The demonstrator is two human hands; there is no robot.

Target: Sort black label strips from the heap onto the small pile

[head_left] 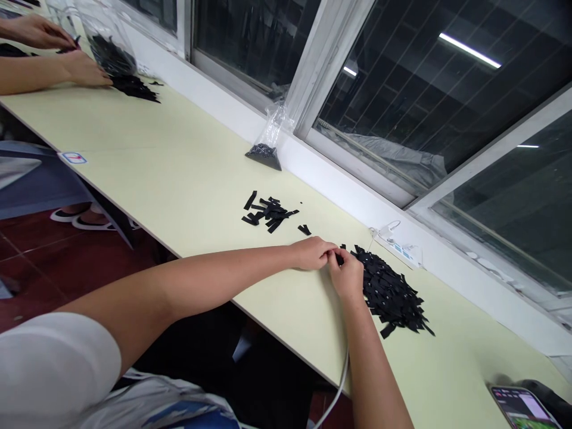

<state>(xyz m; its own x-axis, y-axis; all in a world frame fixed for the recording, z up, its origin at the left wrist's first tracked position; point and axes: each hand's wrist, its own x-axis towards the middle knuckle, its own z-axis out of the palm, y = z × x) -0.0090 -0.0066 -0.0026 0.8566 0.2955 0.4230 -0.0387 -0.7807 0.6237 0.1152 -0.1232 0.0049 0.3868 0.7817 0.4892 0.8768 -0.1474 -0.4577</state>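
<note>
Item: left hand (313, 253) and right hand (346, 275) pinching one black strip (339, 257) together.
I judge a sleeve-sweep could scatter the big strip pile (391, 292) off the table (179, 173).

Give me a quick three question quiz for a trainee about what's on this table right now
1. True or false: the left hand and right hand meet at the edge of the big pile of black strips.
2. What stands against the window sill behind the small pile of black strips?
A. a clear plastic bag
B. a cardboard box
3. Which device lies at the table's near right corner?

Key: 1 true. 2 A, the clear plastic bag. 3 a phone.
</note>
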